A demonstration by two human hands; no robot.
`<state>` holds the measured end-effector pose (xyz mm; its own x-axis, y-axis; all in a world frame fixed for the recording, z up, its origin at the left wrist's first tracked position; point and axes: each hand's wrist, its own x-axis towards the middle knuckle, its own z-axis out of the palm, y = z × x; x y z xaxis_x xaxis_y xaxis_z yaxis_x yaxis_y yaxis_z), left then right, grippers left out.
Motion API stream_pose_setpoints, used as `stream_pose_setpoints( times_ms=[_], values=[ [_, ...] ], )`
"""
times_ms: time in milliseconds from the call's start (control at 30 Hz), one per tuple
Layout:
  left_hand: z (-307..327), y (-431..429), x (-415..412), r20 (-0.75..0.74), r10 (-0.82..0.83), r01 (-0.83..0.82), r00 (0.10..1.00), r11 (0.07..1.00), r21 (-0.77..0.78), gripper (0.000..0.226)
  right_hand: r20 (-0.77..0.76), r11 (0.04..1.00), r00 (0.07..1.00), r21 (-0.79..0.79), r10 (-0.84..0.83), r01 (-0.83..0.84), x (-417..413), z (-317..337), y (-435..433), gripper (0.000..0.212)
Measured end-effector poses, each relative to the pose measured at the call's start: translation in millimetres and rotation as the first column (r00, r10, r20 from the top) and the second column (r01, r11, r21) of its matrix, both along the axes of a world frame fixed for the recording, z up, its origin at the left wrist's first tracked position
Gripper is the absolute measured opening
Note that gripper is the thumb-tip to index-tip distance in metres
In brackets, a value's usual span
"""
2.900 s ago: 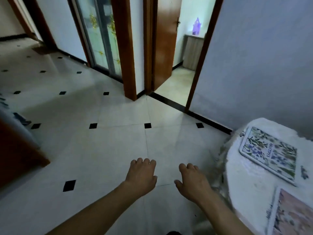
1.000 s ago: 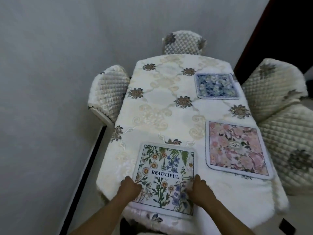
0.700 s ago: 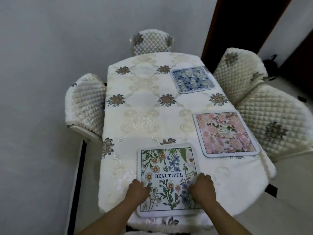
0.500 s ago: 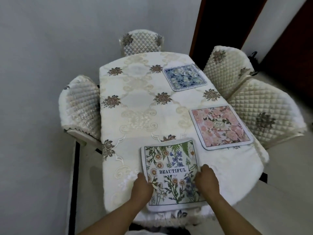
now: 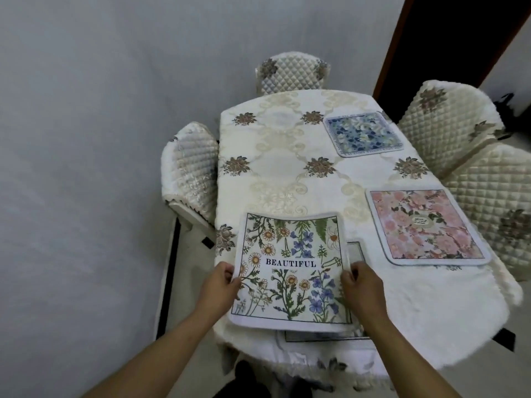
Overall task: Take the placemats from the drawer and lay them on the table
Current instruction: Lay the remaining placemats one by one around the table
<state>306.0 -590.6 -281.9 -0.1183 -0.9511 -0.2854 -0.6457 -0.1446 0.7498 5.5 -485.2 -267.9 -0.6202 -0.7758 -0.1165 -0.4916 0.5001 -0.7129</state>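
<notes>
Both hands grip the "BEAUTIFUL" placemat [image 5: 291, 271] by its side edges: the left hand [image 5: 219, 285] is closed on the left edge, the right hand [image 5: 362, 285] on the right edge. The placemat is held above the near end of the counter [image 5: 287, 156], over another mat [image 5: 355, 252] of which only the edges show. Beyond the right hand lies a pink placemat [image 5: 425, 225], farther a blue placemat [image 5: 362, 133]. Beyond the left hand the cloth is free.
</notes>
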Motion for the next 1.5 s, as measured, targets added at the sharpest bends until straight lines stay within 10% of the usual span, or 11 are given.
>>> stream_pose_setpoints(
  times_ms=[300, 667, 1500],
  values=[
    [25, -54, 87, -0.063, 0.117, -0.119, 0.991, 0.992, -0.033, 0.014, 0.05, 0.994, 0.996, -0.082, 0.072, -0.068, 82, 12, -74, 0.023],
    [73, -241, 157, -0.06, -0.208, 0.196, 0.976, 0.967, -0.165, 0.01, 0.003, 0.961, 0.973, -0.159, -0.231, 0.228, 181, 31, -187, 0.02],
    [63, -580, -7, 0.083, -0.655, 0.66, 0.751, 0.74, -0.133, 0.012, 0.113, 0.719, 0.728, -0.12, -0.676, 0.685, 153, 13, -400, 0.019]
  ],
)
